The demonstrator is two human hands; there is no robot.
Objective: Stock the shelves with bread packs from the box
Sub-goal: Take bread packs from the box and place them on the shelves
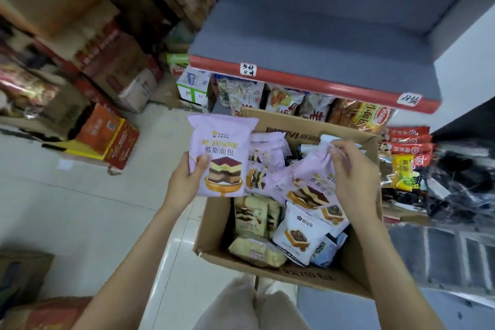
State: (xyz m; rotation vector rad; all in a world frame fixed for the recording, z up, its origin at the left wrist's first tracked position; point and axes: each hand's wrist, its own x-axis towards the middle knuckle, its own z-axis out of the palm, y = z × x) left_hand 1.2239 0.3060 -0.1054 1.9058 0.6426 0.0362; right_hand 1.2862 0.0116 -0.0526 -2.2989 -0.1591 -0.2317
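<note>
left hand (pixel 184 177) grips purple bread pack (pixel 221 155), lifted clear, left of box (pixel 270 270). right hand (pixel 351 171) pinches top corner of second purple pack (pixel 312 182), still in box. lift second straight up, avoid dragging neighbours, then place both on empty grey shelf (pixel 308 35), far.

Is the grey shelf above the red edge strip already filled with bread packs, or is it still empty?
Empty, as far as it shows. The grey shelf carries no packs; the purple pack is in the left hand, above the cardboard box.

Lilac bread pack (pixel 221 153); brown box (pixel 308 276); red-edged grey shelf (pixel 308 83).
</note>
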